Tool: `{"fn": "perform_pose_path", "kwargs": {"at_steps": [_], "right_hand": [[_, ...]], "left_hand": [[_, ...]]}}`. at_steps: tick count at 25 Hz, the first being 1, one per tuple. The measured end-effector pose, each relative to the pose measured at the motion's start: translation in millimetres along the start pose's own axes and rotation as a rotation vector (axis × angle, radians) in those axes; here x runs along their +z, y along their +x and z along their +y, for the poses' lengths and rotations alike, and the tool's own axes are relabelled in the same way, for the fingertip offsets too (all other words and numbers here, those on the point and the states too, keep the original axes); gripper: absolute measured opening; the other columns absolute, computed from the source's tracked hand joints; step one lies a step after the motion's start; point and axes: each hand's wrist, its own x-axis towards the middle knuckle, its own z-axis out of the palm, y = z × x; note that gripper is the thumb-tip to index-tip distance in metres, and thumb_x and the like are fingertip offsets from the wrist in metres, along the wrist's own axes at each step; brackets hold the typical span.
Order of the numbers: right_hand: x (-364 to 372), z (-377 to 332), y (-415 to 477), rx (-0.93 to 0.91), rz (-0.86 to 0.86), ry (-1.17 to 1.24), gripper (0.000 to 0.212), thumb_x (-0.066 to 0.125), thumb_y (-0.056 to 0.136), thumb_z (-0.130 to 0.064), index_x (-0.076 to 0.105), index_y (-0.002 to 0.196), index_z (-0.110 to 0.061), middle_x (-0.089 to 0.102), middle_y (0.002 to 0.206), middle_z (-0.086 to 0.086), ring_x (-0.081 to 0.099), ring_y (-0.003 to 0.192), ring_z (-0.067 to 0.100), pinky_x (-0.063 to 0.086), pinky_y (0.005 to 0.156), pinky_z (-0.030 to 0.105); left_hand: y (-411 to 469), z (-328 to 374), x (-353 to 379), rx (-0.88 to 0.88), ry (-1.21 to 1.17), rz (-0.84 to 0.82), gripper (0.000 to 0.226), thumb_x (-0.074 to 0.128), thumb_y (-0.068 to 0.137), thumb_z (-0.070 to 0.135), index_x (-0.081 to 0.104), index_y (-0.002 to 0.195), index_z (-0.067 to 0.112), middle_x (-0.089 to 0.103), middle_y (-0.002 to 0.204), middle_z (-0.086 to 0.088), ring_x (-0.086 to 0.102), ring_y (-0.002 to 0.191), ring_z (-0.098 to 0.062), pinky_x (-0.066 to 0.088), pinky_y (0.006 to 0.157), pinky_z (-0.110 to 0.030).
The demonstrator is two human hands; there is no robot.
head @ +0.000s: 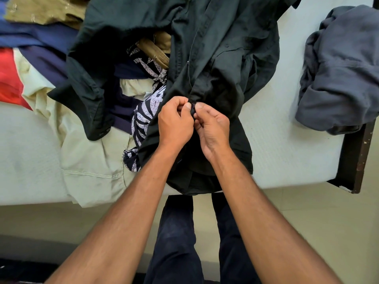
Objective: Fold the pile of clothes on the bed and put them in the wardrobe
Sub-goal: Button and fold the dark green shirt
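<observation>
Found left hand (pixel 174 121) and right hand (pixel 213 130) side by side, almost touching, over the front of a dark shirt (pixel 215 58). Noted fingers (pixel 178 102) of both curled, thumb tips facing each other, pinching the shirt's front edge at one small spot between them. Unable to confirm a button under the thumbs. Saw both forearms bare, reaching in from the lower edge of view.

Located the shirt on the bed (pixel 287 140), lying lengthwise away from the person, near hem hanging just over the mattress edge, far part draped across the pile (pixel 123 78). Noted one cuffed sleeve (pixel 96 119) lying out to the left, resting on other clothes.

Recorded in the pile, left of the hands: a black-and-white print (pixel 143 117) just beside the left hand and partly under the shirt; a cream garment (pixel 90 152) beneath the print, spilling over the bed edge; navy cloth (pixel 121 113) between sleeve and print; an olive piece (pixel 45 11) at the far top left, blue cloth (pixel 37 35) below it, a red piece (pixel 8 78) at the left border.

Logged a grey garment (pixel 340 74), bunched, well apart on the right near the bed corner, its lower edge over the dark frame (pixel 354 152). Saw dark trousers (pixel 176 232) below the bed edge, between the forearms, over a pale floor (pixel 328 222).
</observation>
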Motion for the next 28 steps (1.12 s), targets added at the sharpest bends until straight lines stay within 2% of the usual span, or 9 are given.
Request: {"fn": "perform_pose_path", "kwargs": {"at_steps": [4,6,10,15,21,23,25,28], "right_hand": [[-2,-3,-1,-0.126,0.067,-0.116,0.011,0.072,0.093,-0.008,0.078,0.103,-0.008,0.076,0.084,0.001,0.065,0.073,0.007,0.053,0.07,0.023],[1,-6,-2,-0.118,0.092,-0.109,0.011,0.071,0.093,-0.006,0.077,0.098,-0.014,0.076,0.081,-0.001,0.064,0.069,0.008,0.054,0.069,0.024],[3,-10,0,-0.078,0.151,-0.057,0.02,0.067,0.092,0.003,0.074,0.097,-0.015,0.075,0.078,0.001,0.064,0.067,0.011,0.057,0.07,0.027],[-1,-7,-18,-0.319,0.189,-0.244,0.011,0.074,0.091,-0.008,0.078,0.098,-0.014,0.078,0.085,0.0,0.075,0.08,0.011,0.062,0.08,0.031],[-6,-15,-7,-0.402,0.077,-0.536,0.009,0.074,0.091,-0.016,0.082,0.095,-0.013,0.078,0.082,-0.005,0.074,0.076,0.006,0.062,0.078,0.032],[-9,-18,-1,-0.353,0.003,-0.514,0.007,0.074,0.092,-0.014,0.081,0.093,-0.012,0.077,0.078,-0.002,0.071,0.07,0.01,0.062,0.076,0.032],[-14,-22,4,-0.227,-0.095,-0.364,0.006,0.074,0.092,-0.009,0.079,0.093,-0.008,0.074,0.074,0.001,0.066,0.067,0.008,0.058,0.071,0.026],[-18,-32,11,0.026,-0.237,-0.129,0.007,0.068,0.094,0.0,0.075,0.091,-0.003,0.071,0.071,-0.001,0.065,0.067,0.004,0.055,0.065,0.016]], "left_hand": [[2,0,1,0.02,0.009,-0.025,0.01,0.059,0.096,0.016,0.068,0.1,0.016,0.06,0.078,0.014,0.056,0.071,0.001,0.043,0.072,-0.013],[-1,0,1,0.028,-0.01,-0.016,0.009,0.061,0.094,0.017,0.069,0.097,0.016,0.061,0.075,0.015,0.056,0.069,0.003,0.043,0.07,-0.011],[-6,2,3,0.105,0.046,-0.052,0.007,0.061,0.094,0.015,0.068,0.095,0.016,0.06,0.075,0.017,0.057,0.072,-0.003,0.042,0.071,-0.013],[-4,7,6,-0.026,-0.034,-0.026,0.008,0.059,0.096,0.016,0.067,0.098,0.016,0.061,0.077,0.015,0.057,0.072,0.003,0.042,0.068,-0.009],[1,1,4,-0.088,-0.098,-0.077,0.011,0.061,0.094,0.019,0.07,0.097,0.014,0.069,0.086,0.004,0.064,0.081,-0.013,0.054,0.08,-0.03],[9,-1,-1,-0.122,-0.161,-0.136,0.006,0.063,0.092,0.02,0.069,0.092,0.018,0.068,0.082,0.003,0.062,0.074,-0.011,0.052,0.075,-0.028],[13,-2,-6,-0.164,-0.22,-0.23,0.006,0.064,0.094,0.018,0.068,0.089,0.02,0.063,0.075,0.004,0.054,0.067,-0.008,0.046,0.069,-0.024],[18,-4,-16,-0.244,-0.34,-0.343,0.008,0.065,0.089,0.027,0.07,0.088,0.021,0.059,0.075,-0.002,0.053,0.073,-0.016,0.045,0.071,-0.03]]}}
